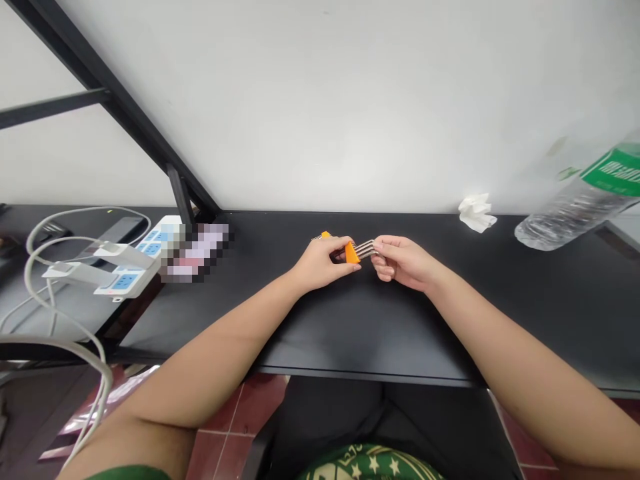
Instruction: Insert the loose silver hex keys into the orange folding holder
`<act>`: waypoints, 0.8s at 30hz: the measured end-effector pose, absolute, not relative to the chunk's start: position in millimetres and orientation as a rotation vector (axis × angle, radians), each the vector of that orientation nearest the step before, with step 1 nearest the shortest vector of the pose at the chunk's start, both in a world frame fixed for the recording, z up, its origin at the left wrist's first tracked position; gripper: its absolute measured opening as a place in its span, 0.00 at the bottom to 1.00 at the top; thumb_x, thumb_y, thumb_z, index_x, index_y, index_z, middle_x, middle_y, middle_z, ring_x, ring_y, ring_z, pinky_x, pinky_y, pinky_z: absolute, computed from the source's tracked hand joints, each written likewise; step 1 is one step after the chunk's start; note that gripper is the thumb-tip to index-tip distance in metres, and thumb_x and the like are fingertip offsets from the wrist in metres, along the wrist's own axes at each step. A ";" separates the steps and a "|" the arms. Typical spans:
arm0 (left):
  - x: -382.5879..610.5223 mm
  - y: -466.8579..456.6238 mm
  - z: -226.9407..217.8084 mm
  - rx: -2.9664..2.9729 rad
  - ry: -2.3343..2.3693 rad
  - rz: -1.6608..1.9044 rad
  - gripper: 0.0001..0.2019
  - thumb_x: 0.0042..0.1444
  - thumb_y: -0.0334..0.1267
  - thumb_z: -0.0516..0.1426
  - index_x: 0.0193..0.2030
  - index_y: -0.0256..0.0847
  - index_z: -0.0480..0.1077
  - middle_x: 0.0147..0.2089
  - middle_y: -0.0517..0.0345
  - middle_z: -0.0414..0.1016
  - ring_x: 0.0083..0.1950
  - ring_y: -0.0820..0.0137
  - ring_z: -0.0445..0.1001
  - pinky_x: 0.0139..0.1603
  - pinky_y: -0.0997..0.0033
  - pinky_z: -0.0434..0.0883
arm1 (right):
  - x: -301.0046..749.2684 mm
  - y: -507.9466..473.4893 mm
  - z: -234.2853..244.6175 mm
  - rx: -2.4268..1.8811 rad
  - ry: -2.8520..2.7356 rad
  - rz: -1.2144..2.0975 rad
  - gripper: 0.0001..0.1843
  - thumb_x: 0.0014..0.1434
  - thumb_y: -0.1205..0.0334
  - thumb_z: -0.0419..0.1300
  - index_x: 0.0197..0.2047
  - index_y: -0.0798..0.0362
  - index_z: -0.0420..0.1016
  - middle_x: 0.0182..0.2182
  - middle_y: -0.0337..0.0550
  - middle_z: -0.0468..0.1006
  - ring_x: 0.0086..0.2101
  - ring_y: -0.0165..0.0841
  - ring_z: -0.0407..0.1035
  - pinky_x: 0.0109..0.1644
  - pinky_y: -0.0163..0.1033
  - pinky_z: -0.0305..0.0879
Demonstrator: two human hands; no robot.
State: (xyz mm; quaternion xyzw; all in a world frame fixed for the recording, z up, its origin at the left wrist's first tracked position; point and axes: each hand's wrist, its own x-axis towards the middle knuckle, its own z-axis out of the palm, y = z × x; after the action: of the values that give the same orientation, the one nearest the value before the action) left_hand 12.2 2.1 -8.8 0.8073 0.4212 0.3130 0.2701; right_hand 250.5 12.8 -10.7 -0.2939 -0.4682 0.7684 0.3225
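Note:
Above the desk, my left hand is closed around a small orange holder, thumb and fingers gripping its sides. Several thin metal rods, which look like hex keys, stick out of the holder to the right. My right hand pinches the rods' outer ends between thumb and fingers, its other fingers curled below. Another bit of orange and a thin metal tip show behind my left hand. My palm and fingers hide most of the holder, and I cannot tell how many rods my right fingers grip.
Beneath my hands is a black desk against a white wall. A crumpled tissue and a tilted plastic bottle are to the right. Left are a white power strip, looping cables, a blurred-out item and a black metal frame.

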 end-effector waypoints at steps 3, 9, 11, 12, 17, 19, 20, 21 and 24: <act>12.0 1.9 -9.3 2.186 1.137 0.822 0.12 0.55 0.45 0.66 0.37 0.42 0.71 0.30 0.66 0.65 0.33 0.73 0.63 0.37 0.73 0.64 | 252.6 14.0 -11.9 -0.839 -1.365 1.970 0.23 0.59 0.43 0.72 0.32 0.54 0.73 0.26 0.36 0.66 0.23 0.25 0.56 0.28 0.37 0.62; 7.7 5.9 -10.7 2.166 1.155 0.823 0.10 0.54 0.43 0.65 0.36 0.42 0.70 0.31 0.66 0.66 0.33 0.74 0.63 0.39 0.73 0.64 | 249.0 13.4 -12.6 -0.767 -1.207 1.891 0.25 0.58 0.44 0.73 0.32 0.52 0.66 0.25 0.32 0.60 0.22 0.23 0.53 0.23 0.32 0.54; 3.6 8.6 -12.0 2.134 1.211 0.843 0.10 0.52 0.42 0.66 0.37 0.42 0.71 0.31 0.66 0.67 0.33 0.73 0.64 0.39 0.73 0.65 | 251.9 15.0 -9.7 -0.759 -1.089 1.832 0.26 0.58 0.45 0.74 0.32 0.51 0.64 0.25 0.30 0.58 0.21 0.22 0.50 0.22 0.31 0.50; 1.5 9.8 -12.7 2.118 1.242 0.851 0.10 0.52 0.41 0.66 0.37 0.42 0.72 0.31 0.65 0.67 0.33 0.73 0.64 0.39 0.72 0.65 | 254.2 16.5 -8.6 -0.784 -1.048 1.811 0.26 0.57 0.45 0.74 0.32 0.51 0.63 0.25 0.30 0.57 0.21 0.22 0.49 0.21 0.30 0.49; -2.8 12.7 -14.7 2.087 1.311 0.815 0.09 0.52 0.42 0.65 0.33 0.42 0.70 0.30 0.65 0.66 0.32 0.73 0.64 0.38 0.71 0.65 | 264.1 26.5 -14.6 -1.143 -1.140 1.806 0.25 0.58 0.47 0.73 0.30 0.52 0.63 0.24 0.31 0.58 0.19 0.20 0.45 0.19 0.29 0.38; -2.1 12.5 -14.8 2.085 1.312 0.787 0.10 0.52 0.42 0.65 0.33 0.42 0.69 0.30 0.66 0.66 0.32 0.73 0.64 0.37 0.71 0.66 | 265.3 30.6 -19.2 -1.268 -1.230 1.708 0.23 0.63 0.47 0.68 0.30 0.52 0.63 0.23 0.31 0.57 0.18 0.21 0.44 0.19 0.30 0.38; -1.7 12.3 -14.8 2.083 1.309 0.773 0.10 0.52 0.42 0.65 0.33 0.43 0.69 0.30 0.66 0.66 0.32 0.73 0.64 0.37 0.71 0.66 | 265.6 32.7 -20.8 -1.353 -1.287 1.629 0.21 0.66 0.47 0.65 0.31 0.51 0.64 0.22 0.31 0.57 0.18 0.22 0.45 0.20 0.31 0.38; -1.4 12.1 -14.7 2.081 1.306 0.761 0.10 0.52 0.43 0.65 0.33 0.43 0.69 0.29 0.66 0.66 0.32 0.73 0.64 0.37 0.71 0.66 | 266.1 34.8 -21.6 -1.458 -1.359 1.533 0.20 0.68 0.47 0.62 0.31 0.51 0.65 0.22 0.31 0.57 0.18 0.23 0.46 0.20 0.32 0.40; -1.0 11.4 -14.5 2.095 1.299 0.738 0.10 0.52 0.43 0.65 0.34 0.43 0.69 0.30 0.66 0.66 0.32 0.72 0.65 0.38 0.71 0.67 | 268.6 41.0 -19.4 -1.758 -1.705 1.102 0.20 0.72 0.51 0.55 0.30 0.51 0.66 0.20 0.36 0.62 0.20 0.28 0.55 0.25 0.36 0.49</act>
State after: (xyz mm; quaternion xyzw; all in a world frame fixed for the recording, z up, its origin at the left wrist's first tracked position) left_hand -1.0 11.4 -14.5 0.7815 0.4847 0.2753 0.2804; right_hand 268.6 41.0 -19.4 -0.6377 -0.6185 0.3996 0.2260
